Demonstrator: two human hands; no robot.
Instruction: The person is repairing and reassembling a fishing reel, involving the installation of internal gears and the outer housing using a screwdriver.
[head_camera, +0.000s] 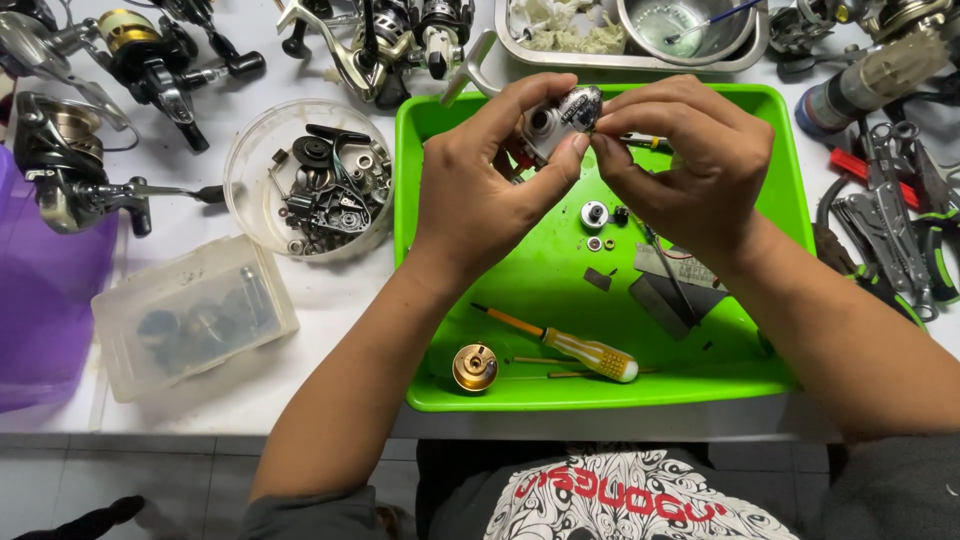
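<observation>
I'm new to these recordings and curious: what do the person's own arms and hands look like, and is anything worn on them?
Both hands, left hand and right hand, are bare: no gloves, rings or watch visible. The forearms are uncovered up to the elbows, where dark grey sleeves begin. The fingernails are short. No markings or cables show on them.

Green tray (770, 110) has bare floor at its left side; a screwdriver (565, 345), gold spool (475, 367) and small washers (600, 243) crowd the rest.

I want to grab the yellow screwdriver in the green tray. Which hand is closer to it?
Left. The left hand is up above the screwdriver, slightly to its left; the right hand is above and further off to its right. Neither touches it.
</observation>
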